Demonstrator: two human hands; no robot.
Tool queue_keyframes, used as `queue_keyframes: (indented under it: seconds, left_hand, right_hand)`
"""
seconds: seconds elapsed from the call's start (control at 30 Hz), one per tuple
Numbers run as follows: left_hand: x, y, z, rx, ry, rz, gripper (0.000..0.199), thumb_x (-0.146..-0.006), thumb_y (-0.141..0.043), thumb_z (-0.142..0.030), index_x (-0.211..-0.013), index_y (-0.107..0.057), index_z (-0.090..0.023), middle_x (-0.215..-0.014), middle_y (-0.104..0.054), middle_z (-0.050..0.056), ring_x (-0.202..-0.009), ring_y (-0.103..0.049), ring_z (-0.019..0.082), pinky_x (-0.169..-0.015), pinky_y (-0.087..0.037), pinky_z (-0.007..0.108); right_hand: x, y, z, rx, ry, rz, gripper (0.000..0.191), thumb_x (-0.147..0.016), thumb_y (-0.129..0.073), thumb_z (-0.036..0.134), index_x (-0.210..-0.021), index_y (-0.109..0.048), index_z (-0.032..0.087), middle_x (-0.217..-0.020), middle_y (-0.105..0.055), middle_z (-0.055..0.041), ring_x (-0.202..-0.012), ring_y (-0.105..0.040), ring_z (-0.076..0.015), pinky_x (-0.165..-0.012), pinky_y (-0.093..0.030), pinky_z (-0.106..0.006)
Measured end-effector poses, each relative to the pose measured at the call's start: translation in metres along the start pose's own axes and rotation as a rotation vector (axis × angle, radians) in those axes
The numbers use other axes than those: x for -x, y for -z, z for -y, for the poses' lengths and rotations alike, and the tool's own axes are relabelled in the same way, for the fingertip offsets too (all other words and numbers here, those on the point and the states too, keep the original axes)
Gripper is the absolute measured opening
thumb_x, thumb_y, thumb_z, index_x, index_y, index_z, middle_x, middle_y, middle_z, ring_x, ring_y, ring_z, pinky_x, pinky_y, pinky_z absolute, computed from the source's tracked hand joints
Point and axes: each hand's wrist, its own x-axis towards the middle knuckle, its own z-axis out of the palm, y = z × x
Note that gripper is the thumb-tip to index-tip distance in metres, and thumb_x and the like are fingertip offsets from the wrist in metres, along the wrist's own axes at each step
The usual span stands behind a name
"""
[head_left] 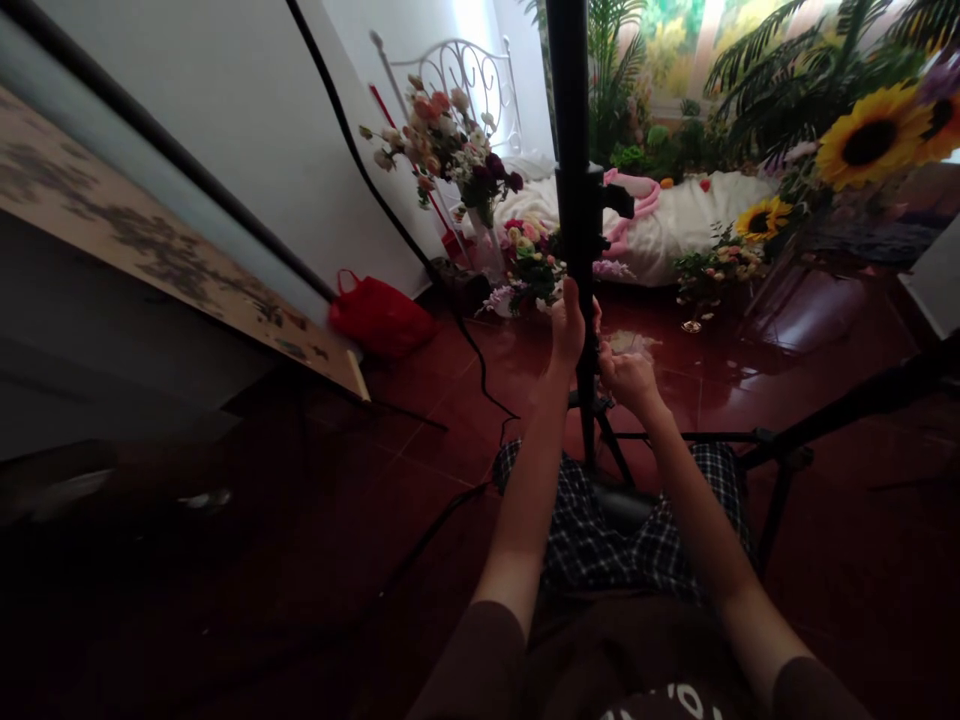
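Black metal stand pole (572,120) rises upright through the head camera's view, its tripod legs (615,450) spread over glossy dark red floor tiles (442,440), just ahead of the person's plaid shorts (637,545). The left hand (568,325) is raised at the pole, fingers pointing upward; the right hand (628,378) is curled just beside the pole, lower down. Both are at the pole, but I cannot tell whether either hand is gripping it. Farther off stand a clear vase (487,245) of mixed flowers, a red bag (380,315), large sunflowers (870,135), white bedding (660,225) and a white metal headboard (457,85). A patterned board (150,240) leans at left.
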Motion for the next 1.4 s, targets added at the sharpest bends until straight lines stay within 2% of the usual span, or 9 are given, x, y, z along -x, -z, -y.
queue_keyframes:
  seconds: [0.13, 0.23, 0.63, 0.8, 0.93, 1.03, 1.13, 1.3, 1.4]
  left_hand:
    - [0.006, -0.005, -0.007, -0.030, 0.030, -0.068, 0.075, -0.086, -0.024, -0.082, -0.057, -0.052, -0.019, -0.045, -0.039, -0.002, -0.039, -0.039, 0.008, -0.042, -0.032, 0.025]
    - [0.007, -0.007, -0.012, -0.041, 0.040, -0.078, 0.076, -0.085, -0.023, -0.083, -0.054, -0.049, -0.019, -0.044, -0.039, -0.001, -0.040, -0.039, 0.008, -0.043, -0.032, 0.024]
    - [0.005, -0.006, -0.007, -0.051, 0.043, -0.082, 0.074, -0.086, -0.024, -0.081, -0.056, -0.051, -0.019, -0.046, -0.042, -0.001, -0.042, -0.042, 0.010, -0.044, -0.033, 0.025]
    - [0.014, 0.001, 0.015, -0.159, -0.075, -0.156, 0.061, -0.089, -0.037, -0.075, -0.078, -0.060, -0.019, -0.057, -0.054, -0.001, -0.049, -0.049, 0.009, -0.052, -0.043, 0.023]
    - [0.060, 0.015, 0.056, -0.314, -0.097, -0.233, 0.051, -0.098, -0.033, -0.060, -0.114, -0.060, -0.020, -0.101, -0.070, 0.010, -0.094, -0.067, 0.018, -0.089, -0.053, 0.033]
    - [0.115, 0.026, 0.094, -0.462, 0.016, -0.216, 0.049, -0.098, -0.039, -0.048, -0.134, -0.052, -0.017, -0.136, -0.059, 0.017, -0.134, -0.053, 0.025, -0.114, -0.041, 0.042]
    - [0.170, 0.030, 0.123, -0.637, 0.090, -0.185, 0.061, -0.092, -0.048, -0.038, -0.148, -0.040, -0.014, -0.154, -0.043, 0.020, -0.148, -0.038, 0.028, -0.123, -0.031, 0.046]
    - [0.216, 0.002, 0.137, -0.780, 0.089, -0.016, 0.054, -0.087, -0.055, -0.030, -0.140, -0.054, -0.022, -0.158, -0.040, 0.014, -0.154, -0.025, 0.032, -0.125, -0.026, 0.053]
    - [0.214, -0.028, 0.136, -0.831, 0.177, -0.101, 0.041, -0.085, -0.058, -0.027, -0.124, -0.065, -0.022, -0.157, -0.038, 0.014, -0.156, -0.013, 0.037, -0.124, -0.021, 0.061]
  right_hand:
    - [-0.005, 0.003, -0.008, -0.310, 0.092, 0.124, 0.072, -0.106, -0.026, 0.027, -0.044, -0.059, 0.019, -0.048, -0.063, -0.0051, -0.061, -0.067, -0.0147, -0.070, -0.045, -0.022]
    - [-0.006, 0.007, -0.012, -0.473, 0.103, 0.171, 0.074, -0.106, -0.025, 0.028, -0.037, -0.050, 0.021, -0.037, -0.051, -0.0013, -0.048, -0.059, -0.0111, -0.065, -0.045, -0.020]
    - [-0.007, -0.014, -0.016, -0.767, 0.055, 0.158, 0.079, -0.103, -0.018, 0.053, -0.036, -0.045, 0.022, -0.033, -0.046, -0.0013, -0.034, -0.047, -0.0090, -0.046, -0.039, -0.020]
    - [-0.007, -0.023, -0.015, -0.805, 0.038, 0.075, 0.079, -0.100, -0.018, 0.062, -0.036, -0.042, 0.022, -0.033, -0.044, -0.0012, -0.035, -0.047, -0.0089, -0.044, -0.037, -0.019]
    - [-0.005, -0.027, -0.011, -0.872, 0.019, 0.012, 0.080, -0.095, -0.016, 0.073, -0.037, -0.041, 0.023, -0.034, -0.044, -0.0014, -0.036, -0.047, -0.0094, -0.043, -0.036, -0.021]
    - [0.003, -0.029, -0.008, -0.959, 0.007, 0.020, 0.080, -0.092, -0.018, 0.079, -0.040, -0.040, 0.023, -0.035, -0.045, -0.0016, -0.036, -0.049, -0.0098, -0.043, -0.037, -0.021]
    - [0.022, -0.035, -0.014, -1.080, 0.001, 0.099, 0.077, -0.088, -0.023, 0.083, -0.045, -0.042, 0.022, -0.040, -0.050, -0.0019, -0.038, -0.050, -0.0108, -0.043, -0.038, -0.022]
    - [0.079, -0.051, -0.064, -1.035, -0.166, 0.018, 0.074, -0.083, -0.034, 0.086, -0.049, -0.050, 0.022, -0.045, -0.056, -0.0029, -0.042, -0.052, -0.0136, -0.047, -0.043, -0.025]
    - [0.119, -0.049, -0.107, -1.030, -0.327, -0.057, 0.072, -0.083, -0.037, 0.085, -0.049, -0.050, 0.023, -0.045, -0.057, -0.0036, -0.041, -0.050, -0.0145, -0.046, -0.043, -0.027]
